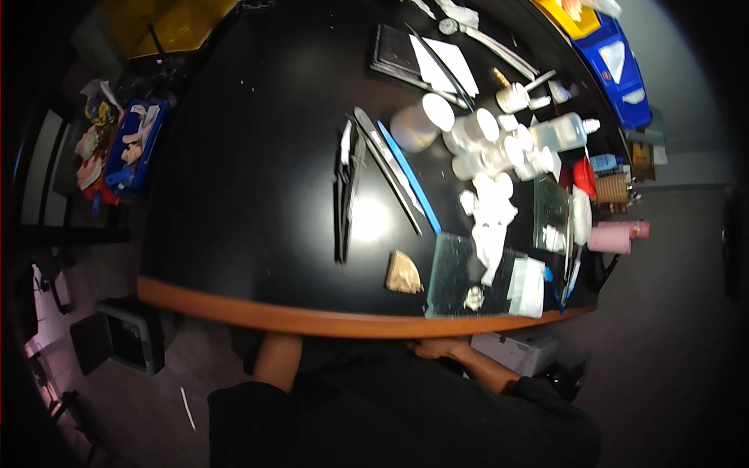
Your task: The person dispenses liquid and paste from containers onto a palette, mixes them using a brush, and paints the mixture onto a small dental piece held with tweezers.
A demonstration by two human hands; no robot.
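Observation:
Both my forearms come up from the lower edge toward the table's wooden rim. The left one ends under the rim, which hides my left hand. Part of my right hand [431, 348] shows just below the rim; its fingers are too hidden to read. Nearest to it on the tabletop lie a tan wedge-shaped plaster piece [403, 273] and a glass slab [449, 269]. The slab carries a small whitish lump [473, 297], crumpled white tissue [491, 234] and a pale packet [527, 287]. Neither hand touches these things.
Left of the slab lie tweezers [382, 156], a blue stick [409, 176] and dark slim tools [343, 195]. Several white-lidded jars [421, 122] and a clear bottle [559, 132] stand behind. Blue bins [616, 70] line the far right. A grey bin [129, 334] stands on the floor.

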